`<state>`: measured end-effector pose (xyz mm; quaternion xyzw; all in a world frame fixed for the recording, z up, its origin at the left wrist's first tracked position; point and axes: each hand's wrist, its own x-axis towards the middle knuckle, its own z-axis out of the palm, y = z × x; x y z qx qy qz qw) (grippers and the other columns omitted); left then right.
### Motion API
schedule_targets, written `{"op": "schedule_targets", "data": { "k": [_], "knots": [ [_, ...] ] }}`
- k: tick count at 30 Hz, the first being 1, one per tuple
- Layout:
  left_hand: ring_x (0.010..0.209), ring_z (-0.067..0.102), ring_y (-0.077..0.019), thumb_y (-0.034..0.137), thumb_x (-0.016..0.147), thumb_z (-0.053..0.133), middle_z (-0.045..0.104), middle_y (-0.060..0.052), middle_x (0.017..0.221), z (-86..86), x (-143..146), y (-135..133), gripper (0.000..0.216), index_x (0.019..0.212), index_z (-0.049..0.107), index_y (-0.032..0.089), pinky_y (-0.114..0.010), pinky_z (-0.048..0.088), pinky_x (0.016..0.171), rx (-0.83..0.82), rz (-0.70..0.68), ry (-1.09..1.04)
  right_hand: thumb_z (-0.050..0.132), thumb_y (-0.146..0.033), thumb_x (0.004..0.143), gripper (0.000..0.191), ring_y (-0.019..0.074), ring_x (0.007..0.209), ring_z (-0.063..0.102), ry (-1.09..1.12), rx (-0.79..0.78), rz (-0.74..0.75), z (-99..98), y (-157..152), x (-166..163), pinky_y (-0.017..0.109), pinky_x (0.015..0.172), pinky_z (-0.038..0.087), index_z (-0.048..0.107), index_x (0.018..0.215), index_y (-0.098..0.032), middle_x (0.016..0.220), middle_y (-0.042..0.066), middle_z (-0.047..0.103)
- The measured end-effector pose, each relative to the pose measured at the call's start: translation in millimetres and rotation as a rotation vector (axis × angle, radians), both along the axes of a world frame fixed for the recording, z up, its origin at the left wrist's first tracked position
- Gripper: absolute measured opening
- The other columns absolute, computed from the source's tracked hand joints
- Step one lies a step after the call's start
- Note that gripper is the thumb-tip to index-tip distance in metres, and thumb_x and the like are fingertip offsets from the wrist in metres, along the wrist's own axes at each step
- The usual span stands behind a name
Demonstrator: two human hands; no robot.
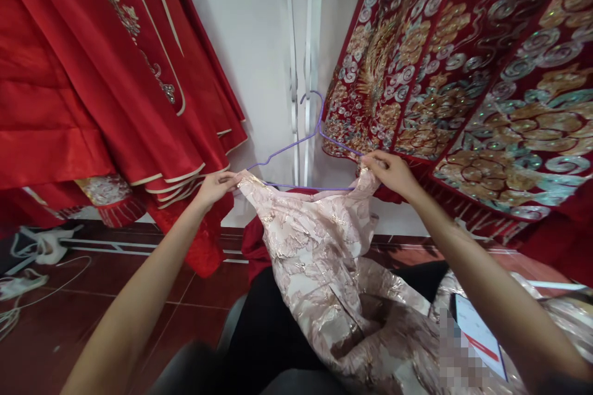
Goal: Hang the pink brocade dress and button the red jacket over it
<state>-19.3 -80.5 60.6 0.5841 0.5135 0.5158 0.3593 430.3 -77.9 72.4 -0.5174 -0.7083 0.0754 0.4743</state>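
Note:
A pale pink dress [315, 253] with a shiny raised pattern hangs from a purple wire hanger [293, 144] and drapes down over my lap. My left hand [217, 188] pinches the strap at the hanger's left end. At the opposite shoulder, my right hand [388, 171] grips the other strap by the hanger's right end. The hanger's hook points up in front of the white metal uprights; whether it touches them I cannot tell.
Red garments [92, 74] hang at the left, and a heavily embroidered red garment [445, 62] hangs at the right. A phone [479, 336] with a lit screen lies at lower right. White cords [46, 247] lie on the tiled floor [194, 302].

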Motion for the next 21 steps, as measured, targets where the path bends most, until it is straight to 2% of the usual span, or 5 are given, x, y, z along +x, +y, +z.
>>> {"op": "schedule_targets", "data": {
  "k": [7, 11, 15, 18, 21],
  "knots": [
    [0.087, 0.065, -0.0190, 0.043, 0.057, 0.082, 0.073, -0.009, 0.094, 8.6, 30.5, 15.8, 0.041, 0.088, 0.075, 0.016, -0.030, 0.051, 0.083, 0.103, 0.033, -0.176, 0.055, -0.049, 0.083, 0.032, 0.0223, 0.081, 0.064, -0.016, 0.002, 0.032, 1.5, 0.3, -3.5, 0.032, 0.075, 0.047, 0.070, 0.087, -0.021, 0.088, 0.003, 0.072],
    [0.092, 0.064, -0.0227, 0.041, 0.062, 0.080, 0.074, -0.007, 0.095, 39.5, 56.8, 10.9, 0.038, 0.090, 0.075, 0.016, -0.032, 0.049, 0.086, 0.220, -0.086, 0.000, 0.052, -0.052, 0.084, 0.035, 0.0216, 0.074, 0.063, -0.070, -0.014, 0.005, -0.5, -3.5, -14.1, 0.031, 0.069, 0.047, 0.068, 0.085, -0.021, 0.079, 0.003, 0.071],
    [0.084, 0.065, -0.0217, 0.033, 0.061, 0.081, 0.073, -0.008, 0.086, 59.9, 64.7, 10.3, 0.035, 0.089, 0.075, 0.013, -0.031, 0.049, 0.081, 0.173, -0.166, 0.157, 0.058, -0.053, 0.080, 0.035, 0.0212, 0.072, 0.063, -0.048, 0.002, 0.003, -5.7, -5.2, -5.3, 0.032, 0.069, 0.048, 0.067, 0.088, -0.021, 0.081, 0.004, 0.071],
    [0.082, 0.065, -0.0220, 0.028, 0.055, 0.084, 0.071, -0.007, 0.081, 48.0, 54.0, 10.6, 0.037, 0.088, 0.072, 0.013, -0.031, 0.049, 0.078, 0.123, -0.055, 0.148, 0.067, -0.052, 0.073, 0.037, 0.0230, 0.083, 0.065, 0.203, -0.038, 0.088, -20.5, -5.6, 10.1, 0.034, 0.074, 0.050, 0.067, 0.095, -0.022, 0.094, 0.005, 0.071],
    [0.078, 0.065, -0.0198, 0.026, 0.052, 0.085, 0.070, -0.006, 0.081, 17.0, 45.8, 3.1, 0.046, 0.092, 0.067, 0.013, -0.032, 0.050, 0.077, 0.057, 0.076, -0.004, 0.065, -0.052, 0.074, 0.036, 0.0217, 0.085, 0.067, 0.560, -0.184, 0.190, -48.1, -9.3, 17.2, 0.034, 0.073, 0.053, 0.066, 0.097, -0.025, 0.098, 0.004, 0.071]
  ]
}}
